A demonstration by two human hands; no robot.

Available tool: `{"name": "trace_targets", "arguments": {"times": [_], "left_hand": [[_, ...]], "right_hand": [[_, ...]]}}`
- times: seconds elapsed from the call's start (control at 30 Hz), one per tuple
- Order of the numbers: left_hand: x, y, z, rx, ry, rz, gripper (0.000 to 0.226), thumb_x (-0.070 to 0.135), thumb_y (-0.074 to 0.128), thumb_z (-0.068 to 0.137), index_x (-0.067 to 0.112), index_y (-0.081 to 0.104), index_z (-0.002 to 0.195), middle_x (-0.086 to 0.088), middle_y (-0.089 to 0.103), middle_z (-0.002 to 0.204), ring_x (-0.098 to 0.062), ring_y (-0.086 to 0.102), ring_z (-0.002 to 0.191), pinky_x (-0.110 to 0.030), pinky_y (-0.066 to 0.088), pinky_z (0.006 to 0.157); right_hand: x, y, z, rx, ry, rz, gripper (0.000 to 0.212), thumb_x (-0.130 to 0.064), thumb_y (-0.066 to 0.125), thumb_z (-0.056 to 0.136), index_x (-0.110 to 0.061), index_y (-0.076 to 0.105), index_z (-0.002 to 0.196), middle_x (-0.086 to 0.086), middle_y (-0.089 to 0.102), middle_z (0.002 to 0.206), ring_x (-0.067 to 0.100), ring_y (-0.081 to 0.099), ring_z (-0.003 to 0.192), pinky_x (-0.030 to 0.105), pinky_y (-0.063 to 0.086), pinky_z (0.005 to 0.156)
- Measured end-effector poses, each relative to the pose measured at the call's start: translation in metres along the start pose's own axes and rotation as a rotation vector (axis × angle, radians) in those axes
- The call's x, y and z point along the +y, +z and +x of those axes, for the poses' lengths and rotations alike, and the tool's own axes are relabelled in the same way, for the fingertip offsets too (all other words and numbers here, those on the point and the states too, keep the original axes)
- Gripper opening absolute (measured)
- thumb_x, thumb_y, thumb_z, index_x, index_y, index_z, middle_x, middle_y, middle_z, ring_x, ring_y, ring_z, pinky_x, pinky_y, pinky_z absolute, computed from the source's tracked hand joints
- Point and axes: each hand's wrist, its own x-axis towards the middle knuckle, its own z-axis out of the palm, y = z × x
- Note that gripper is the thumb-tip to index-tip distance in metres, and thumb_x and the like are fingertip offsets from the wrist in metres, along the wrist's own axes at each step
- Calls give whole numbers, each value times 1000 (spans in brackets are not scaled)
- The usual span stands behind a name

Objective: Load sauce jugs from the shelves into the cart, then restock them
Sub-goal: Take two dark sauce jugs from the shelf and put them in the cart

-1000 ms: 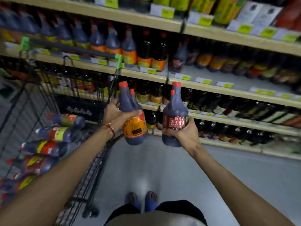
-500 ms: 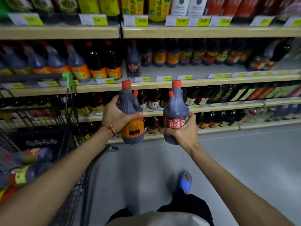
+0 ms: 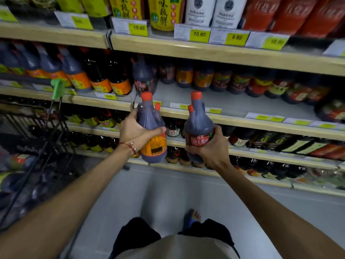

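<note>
Left hand (image 3: pixel 137 133), 9 o'clock of centre: fingers wrapped round dark plastic sauce jug with orange label (image 3: pixel 154 146). A second red cap shows behind it, so likely two jugs in one grip.

Right hand (image 3: pixel 211 152), 4 o'clock: curled under and round dark plastic sauce jug with red label (image 3: pixel 200 131), second cap there too.

All are upright, in the air, near the shelf front.

Black wire cart (image 3: pixel 33 126) far out at 9 o'clock, loaded jugs (image 3: pixel 20 161) lying inside.

Wood-edged grey shelf (image 3: pixel 233 103) at 1 o'clock has a bare patch.

Risk: the rear jug in each grip looks poorly held, so a tilt on set-down could drop it. Caps could also clip the shelf lip.
</note>
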Motion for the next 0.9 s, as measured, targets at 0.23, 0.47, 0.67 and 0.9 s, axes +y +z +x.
{"name": "trace_targets", "arguments": {"times": [0.23,0.47,0.67,0.9], "left_hand": [[7,13,27,59,-20,42,94,71,86,41,25,61,120,9,71,112,-14,69,98,-41,59,86],[-8,3,58,71,0,49,97,73,83,41,26,60,123,8,71,111,-15,68,98,-40,58,87],[-31,1,81,132,48,67,86,67,87,46,29,59,118,13,66,102,-14,66,95,-36,57,86],[-51,6,106,225,103,47,89,72,85,45,29,61,119,12,69,110,-16,67,100,-39,57,88]], "right_hand": [[-6,1,53,-43,3,25,99,-24,101,59,-12,44,139,-2,64,118,13,64,92,9,47,60],[-23,35,79,6,-11,73,96,-19,102,57,-13,44,134,-8,60,111,-3,60,89,4,49,62],[-31,70,113,78,-95,58,94,-27,102,54,-13,50,130,-8,66,108,2,64,88,19,57,74],[-38,92,158,161,-191,109,92,-35,101,54,-12,48,126,-2,64,113,15,66,94,35,57,81]]}}
